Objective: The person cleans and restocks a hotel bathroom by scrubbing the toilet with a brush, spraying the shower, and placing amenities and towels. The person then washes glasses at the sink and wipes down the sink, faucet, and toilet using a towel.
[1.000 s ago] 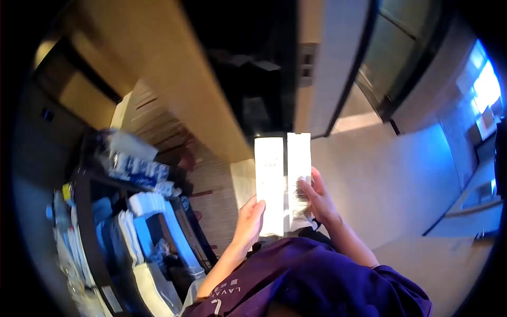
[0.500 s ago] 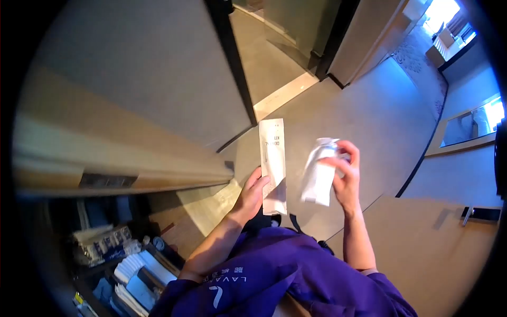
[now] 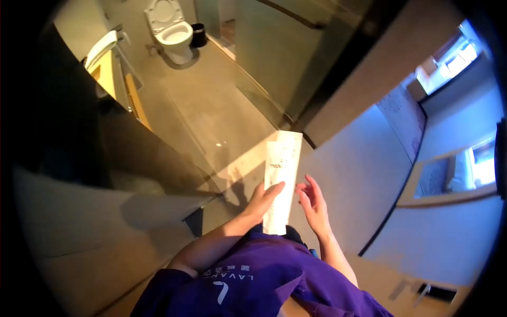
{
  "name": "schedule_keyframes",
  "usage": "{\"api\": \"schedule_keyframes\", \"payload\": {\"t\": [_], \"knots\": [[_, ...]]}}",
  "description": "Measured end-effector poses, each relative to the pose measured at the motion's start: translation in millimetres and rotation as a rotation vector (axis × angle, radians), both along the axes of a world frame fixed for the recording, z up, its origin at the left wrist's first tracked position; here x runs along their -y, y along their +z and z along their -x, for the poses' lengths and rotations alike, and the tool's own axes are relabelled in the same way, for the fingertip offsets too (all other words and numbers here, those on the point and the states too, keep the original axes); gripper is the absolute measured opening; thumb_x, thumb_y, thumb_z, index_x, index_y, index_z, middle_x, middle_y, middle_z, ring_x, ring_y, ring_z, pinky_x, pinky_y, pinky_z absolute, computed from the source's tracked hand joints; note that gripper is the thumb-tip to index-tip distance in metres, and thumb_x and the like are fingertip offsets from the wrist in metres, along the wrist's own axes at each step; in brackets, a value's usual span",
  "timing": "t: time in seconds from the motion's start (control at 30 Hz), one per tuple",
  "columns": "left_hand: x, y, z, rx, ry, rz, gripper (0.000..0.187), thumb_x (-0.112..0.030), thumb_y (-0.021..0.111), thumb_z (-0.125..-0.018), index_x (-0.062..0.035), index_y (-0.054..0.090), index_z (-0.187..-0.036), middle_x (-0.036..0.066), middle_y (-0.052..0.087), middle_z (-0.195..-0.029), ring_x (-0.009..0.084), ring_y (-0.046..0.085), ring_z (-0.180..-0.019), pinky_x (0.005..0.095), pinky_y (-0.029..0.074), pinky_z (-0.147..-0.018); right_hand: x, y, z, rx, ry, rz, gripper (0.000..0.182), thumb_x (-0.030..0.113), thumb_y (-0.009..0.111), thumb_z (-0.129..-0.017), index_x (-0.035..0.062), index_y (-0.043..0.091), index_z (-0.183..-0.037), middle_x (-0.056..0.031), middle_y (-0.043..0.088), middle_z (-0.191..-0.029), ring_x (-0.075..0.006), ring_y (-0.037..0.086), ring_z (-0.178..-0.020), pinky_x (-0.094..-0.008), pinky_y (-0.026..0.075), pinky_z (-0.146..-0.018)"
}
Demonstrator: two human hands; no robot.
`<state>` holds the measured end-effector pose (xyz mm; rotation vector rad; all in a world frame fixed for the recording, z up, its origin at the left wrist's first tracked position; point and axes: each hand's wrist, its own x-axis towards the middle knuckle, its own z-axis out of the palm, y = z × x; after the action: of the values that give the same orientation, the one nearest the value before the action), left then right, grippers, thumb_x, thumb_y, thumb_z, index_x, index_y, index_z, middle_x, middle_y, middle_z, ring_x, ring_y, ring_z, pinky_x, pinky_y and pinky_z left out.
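Observation:
A long white printed packet (image 3: 288, 158) stands out in front of the purple shirt. My left hand (image 3: 264, 201) grips it near its lower half, thumb across the front. Behind it there seems to be a second white packet, its edge showing at the left; the two overlap. Just right of the packet, my right hand (image 3: 315, 207) is raised with its fingers apart and nothing in them.
Ahead at the upper left is a bathroom with a toilet (image 3: 176, 36), a black bin (image 3: 198, 35) and a counter (image 3: 107, 74). A glass panel (image 3: 285, 53) borders the doorway. On the right wall hangs a framed mirror (image 3: 449, 177); a door handle (image 3: 422, 292) is below.
The view has turned toward the bathroom, and the shelves have left view. My right hand no longer holds its white packet; the left hand now appears to hold both together.

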<state>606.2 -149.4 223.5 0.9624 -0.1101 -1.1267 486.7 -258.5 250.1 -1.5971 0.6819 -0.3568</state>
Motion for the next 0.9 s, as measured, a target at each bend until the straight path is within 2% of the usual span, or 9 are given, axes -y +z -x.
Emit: {"api": "schedule_keyframes", "payload": {"t": [0.17, 0.3, 0.33, 0.4, 0.43, 0.5, 0.67, 0.83, 0.9], "knots": [[29.4, -15.5, -39.4, 0.156, 0.239, -0.177, 0.036, -0.026, 0.056, -0.089, 0.0026, 0.055, -0.111, 0.006, 0.061, -0.099, 0.0113, 0.057, -0.086, 0.0253, 0.047, -0.073, 20.9, -39.4, -67.8, -0.053, 0.156, -0.341, 0.038, 0.019, 0.045, -0.096, 0.0004, 0.042, -0.128, -0.0045, 0.055, -0.111, -0.0086, 0.05, -0.096, -0.0219, 0.041, -0.083], [46.9, -28.7, -126.7, 0.147, 0.49, -0.343, 0.033, -0.027, 0.056, -0.089, 0.002, 0.057, -0.106, 0.006, 0.062, -0.093, 0.0114, 0.056, -0.08, 0.0266, 0.047, -0.069, 64.3, -60.1, -158.2, -0.115, 0.491, -0.276, 0.034, 0.021, 0.042, -0.097, 0.0007, 0.047, -0.123, -0.0024, 0.057, -0.108, -0.0076, 0.05, -0.093, -0.0221, 0.041, -0.082], [44.7, -1.0, -155.1, -0.095, 0.407, -0.519, 0.033, -0.027, 0.055, -0.09, 0.0025, 0.057, -0.104, 0.007, 0.062, -0.09, 0.0134, 0.058, -0.074, 0.0287, 0.047, -0.064, 76.0, -62.8, -184.7, -0.126, 0.587, -0.39, 0.033, 0.022, 0.041, -0.097, 0.0006, 0.049, -0.122, -0.0021, 0.057, -0.107, -0.0079, 0.05, -0.093, -0.0228, 0.041, -0.082], [43.1, -37.7, -190.6, 0.001, 0.599, -0.346, 0.034, -0.027, 0.054, -0.091, 0.003, 0.055, -0.107, 0.009, 0.062, -0.092, 0.0176, 0.06, -0.076, 0.0313, 0.05, -0.065, 96.2, -61.9, -242.1, -0.23, 0.799, -0.508, 0.034, 0.025, 0.039, -0.098, 0.0012, 0.052, -0.119, -0.0024, 0.057, -0.106, -0.0092, 0.051, -0.093, -0.0254, 0.042, -0.08], [48.1, -25.1, -210.5, -0.022, 0.665, -0.257, 0.034, -0.025, 0.054, -0.091, 0.0028, 0.053, -0.11, 0.01, 0.062, -0.096, 0.0187, 0.061, -0.08, 0.0321, 0.051, -0.069, 116.7, -55.9, -277.1, -0.397, 0.971, -0.191, 0.033, 0.026, 0.043, -0.096, 0.0045, 0.053, -0.119, -0.0048, 0.059, -0.103, -0.0124, 0.055, -0.091, -0.0263, 0.044, -0.077], [62.6, -9.0, -255.9, -0.074, 0.811, -0.176, 0.034, -0.021, 0.054, -0.09, 0.0023, 0.05, -0.115, 0.011, 0.059, -0.104, 0.0201, 0.059, -0.089, 0.0332, 0.05, -0.075, 143.1, -34.8, -350.9, -0.186, 1.135, 0.508, 0.032, 0.028, 0.049, -0.092, 0.0072, 0.055, -0.116, -0.0083, 0.06, -0.101, -0.0189, 0.059, -0.087, -0.0279, 0.045, -0.075], [77.6, -9.0, -334.0, -0.046, 1.102, -0.04, 0.035, -0.008, 0.058, -0.086, -0.0004, 0.046, -0.117, 0.01, 0.056, -0.111, 0.022, 0.055, -0.1, 0.036, 0.046, -0.086, 151.5, -21.3, -472.2, -0.068, 1.219, 0.561, 0.063, 0.05, 0.063, -0.076, 0.0099, 0.05, -0.122, -0.0143, 0.061, -0.102, -0.0313, 0.058, -0.096, -0.039, 0.047, -0.08], [71.7, -22.1, -418.5, 0.036, 1.178, -0.124, 0.034, -0.012, 0.058, -0.085, 0.0032, 0.05, -0.115, 0.01, 0.058, -0.108, 0.019, 0.057, -0.097, 0.0323, 0.046, -0.084, 116.9, -44.7, -583.0, -0.106, 1.436, 0.235, 0.056, 0.043, 0.064, -0.079, 0.0025, 0.05, -0.115, -0.0201, 0.06, -0.102, -0.0342, 0.059, -0.093, -0.039, 0.046, -0.077], [58.4, -35.0, -458.3, 0.006, 1.209, -0.141, 0.033, -0.013, 0.058, -0.086, 0.0029, 0.052, -0.113, 0.009, 0.059, -0.105, 0.0189, 0.058, -0.094, 0.0315, 0.047, -0.082, 96.0, -58.5, -623.8, -0.124, 1.434, 0.07, 0.052, 0.036, 0.066, -0.079, 0.0014, 0.05, -0.115, -0.0174, 0.062, -0.099, -0.0264, 0.061, -0.089, -0.036, 0.047, -0.076]]}}
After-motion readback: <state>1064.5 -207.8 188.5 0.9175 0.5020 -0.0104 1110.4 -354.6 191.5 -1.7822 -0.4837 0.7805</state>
